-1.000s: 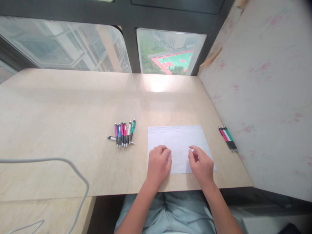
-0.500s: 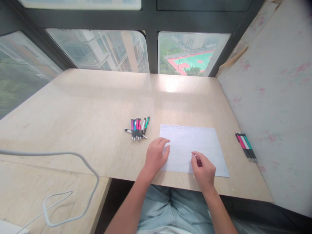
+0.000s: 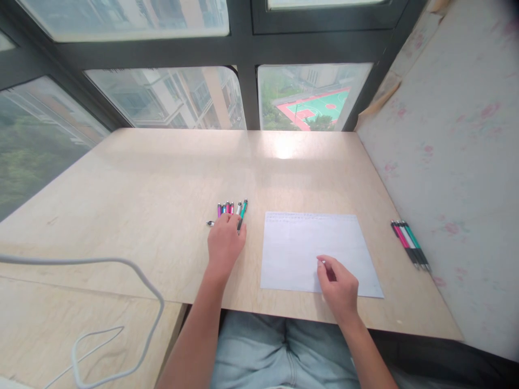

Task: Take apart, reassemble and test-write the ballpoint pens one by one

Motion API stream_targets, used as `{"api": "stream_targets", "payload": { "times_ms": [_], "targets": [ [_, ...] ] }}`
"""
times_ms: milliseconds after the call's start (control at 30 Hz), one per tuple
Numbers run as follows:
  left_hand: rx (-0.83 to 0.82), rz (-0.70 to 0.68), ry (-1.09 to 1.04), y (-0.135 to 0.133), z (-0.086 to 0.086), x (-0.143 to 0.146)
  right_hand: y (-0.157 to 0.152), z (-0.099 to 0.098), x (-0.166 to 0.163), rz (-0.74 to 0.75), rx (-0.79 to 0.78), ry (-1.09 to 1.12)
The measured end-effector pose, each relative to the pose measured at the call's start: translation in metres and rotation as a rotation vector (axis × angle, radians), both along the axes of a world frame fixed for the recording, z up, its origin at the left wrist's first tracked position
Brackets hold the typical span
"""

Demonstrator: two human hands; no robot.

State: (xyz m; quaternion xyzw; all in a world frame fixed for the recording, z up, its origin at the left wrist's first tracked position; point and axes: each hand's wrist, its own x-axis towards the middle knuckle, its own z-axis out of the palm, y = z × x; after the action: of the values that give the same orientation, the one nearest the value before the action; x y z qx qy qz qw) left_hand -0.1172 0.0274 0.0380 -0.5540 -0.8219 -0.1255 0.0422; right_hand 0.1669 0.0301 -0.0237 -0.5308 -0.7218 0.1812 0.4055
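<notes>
In the head view, the left hand (image 3: pixel 226 239) has moved off the paper (image 3: pixel 300 243) since half a second ago and now lies over the near ends of the loose pens (image 3: pixel 219 209) on the tabletop (image 3: pixel 162 189), left of the sheet; its fingers hide their lower parts, so whether its grip has closed on one cannot be told. The right hand (image 3: pixel 339 286) stays curled over the paper's near right part, thumb and forefinger close together; whether that grip pinches anything is unclear. The sheet's writing is too small to read. The cable (image 3: pixel 117 260) is cut off at the left edge.
</notes>
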Motion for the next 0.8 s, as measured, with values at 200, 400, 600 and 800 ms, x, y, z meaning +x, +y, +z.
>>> {"api": "stream_targets", "payload": {
  "times_ms": [200,400,600,800],
  "targets": [
    [-0.059,0.009,0.045,0.009,-0.008,0.003,0.001,0.002,-0.001,0.0,-0.039,0.024],
    [-0.066,0.005,0.061,0.01,-0.011,0.005,0.002,0.006,0.0,-0.012,-0.106,0.046],
    [0.009,-0.014,-0.035,0.013,-0.006,0.01,0.003,0.006,0.0,-0.024,-0.136,0.055],
    [0.281,-0.081,-0.414,-0.002,0.004,0.028,0.003,0.007,0.0,-0.037,-0.146,0.08]
  ]
}}
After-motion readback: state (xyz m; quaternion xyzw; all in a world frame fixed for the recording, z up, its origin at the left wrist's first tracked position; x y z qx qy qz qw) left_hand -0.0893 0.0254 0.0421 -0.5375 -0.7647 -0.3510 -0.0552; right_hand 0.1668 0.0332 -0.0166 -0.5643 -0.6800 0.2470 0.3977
